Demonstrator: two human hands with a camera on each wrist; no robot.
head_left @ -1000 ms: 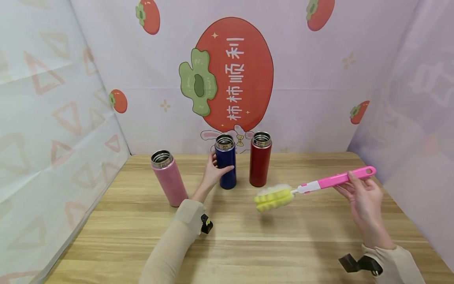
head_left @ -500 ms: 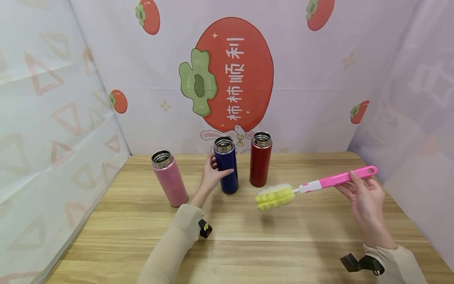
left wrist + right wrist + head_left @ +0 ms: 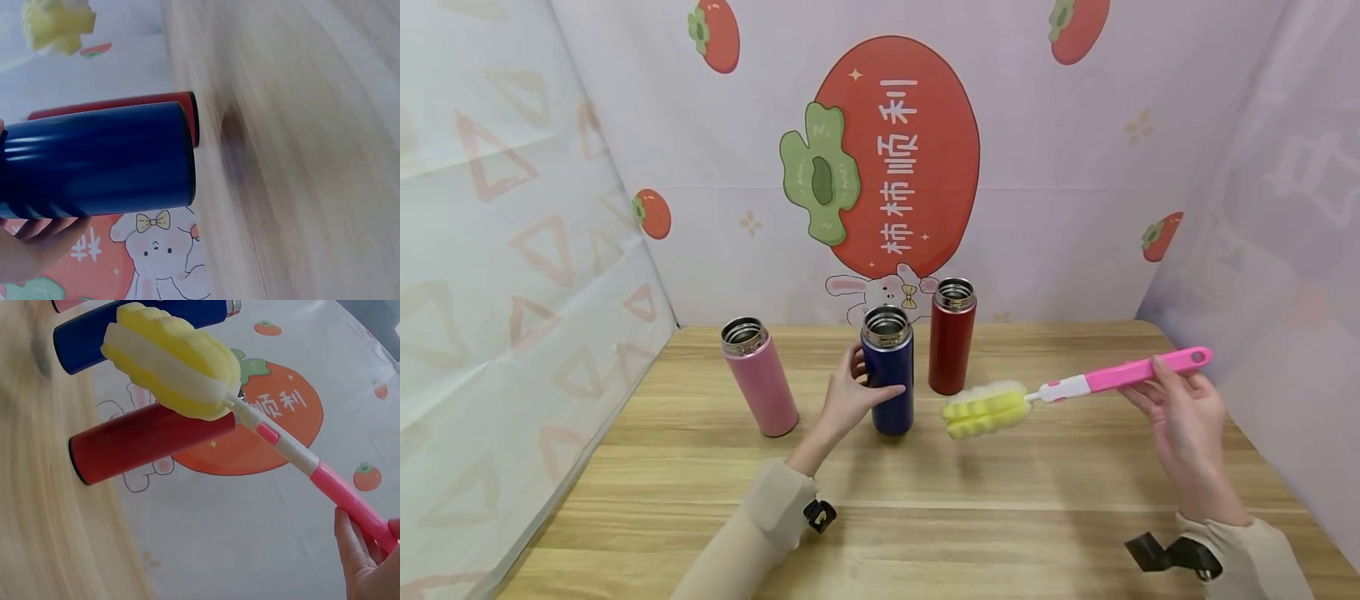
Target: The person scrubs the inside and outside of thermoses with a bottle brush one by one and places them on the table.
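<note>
My left hand [image 3: 855, 392] grips a dark blue thermos bottle [image 3: 892, 375] round its side, thumb across the front. The bottle is upright with no lid, its steel mouth facing up. In the left wrist view a gap shows between its base and the shadow on the table. My right hand [image 3: 1187, 417] holds a bottle brush [image 3: 1112, 379] by its pink handle, thumb on top. The brush's yellow and white sponge head [image 3: 172, 362] points left, in the air just right of the blue bottle in the head view. Part of the right hand is cut off in the right wrist view.
A lidless red thermos bottle [image 3: 951, 346] stands behind and right of the blue one. To the left stands a lidless pink thermos bottle [image 3: 763, 387]. The wooden table [image 3: 985, 542] ends at a printed cloth backdrop [image 3: 1060, 250], with cloth on both sides too.
The left hand has brought the blue bottle forward, towards the person and slightly right, away from the backdrop. The right hand with the brush has shifted a little to the right.
</note>
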